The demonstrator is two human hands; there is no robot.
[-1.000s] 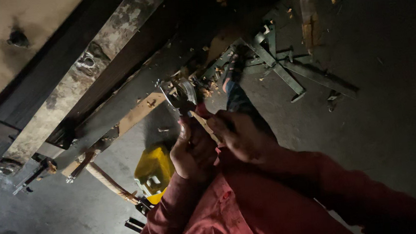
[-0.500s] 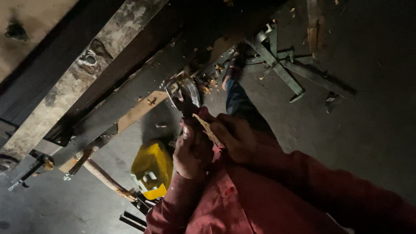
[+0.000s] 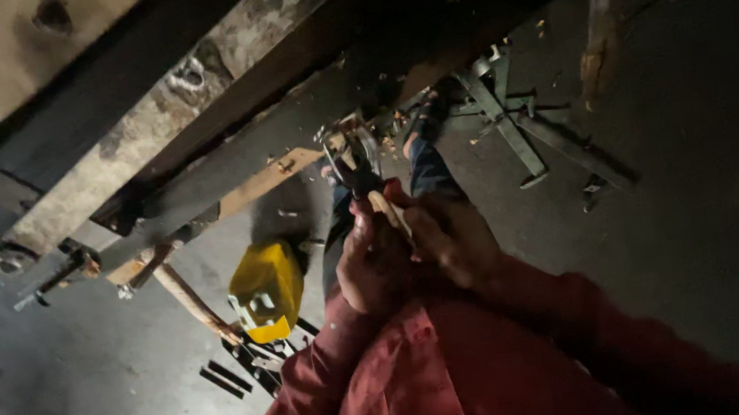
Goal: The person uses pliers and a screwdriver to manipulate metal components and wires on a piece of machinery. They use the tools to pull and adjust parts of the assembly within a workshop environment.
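Observation:
My left hand (image 3: pixel 372 267) is closed around the red handles of a pair of metal pincers (image 3: pixel 353 158), whose jaws point away from me towards the floor. My right hand (image 3: pixel 453 241) is pressed against the left one and pinches a thin pale wooden stick (image 3: pixel 388 215) that lies along the pincer handles. Both arms wear red sleeves. Below the hands I see my leg in blue jeans (image 3: pixel 426 170) and a sandalled foot (image 3: pixel 429 117). What the pincer jaws hold is too dark to tell.
A heavy worn wooden beam (image 3: pixel 203 98) crosses the upper left. On the grey floor lie a yellow container (image 3: pixel 266 290), a wooden-handled tool (image 3: pixel 188 299), a wooden plank (image 3: pixel 258 183), crossed metal strips (image 3: pixel 513 130) and some dark flat strips (image 3: pixel 233 376).
Both hands have stayed together on the pincers and shifted slightly up in view. The pincer jaws have turned a little. The view itself has drifted.

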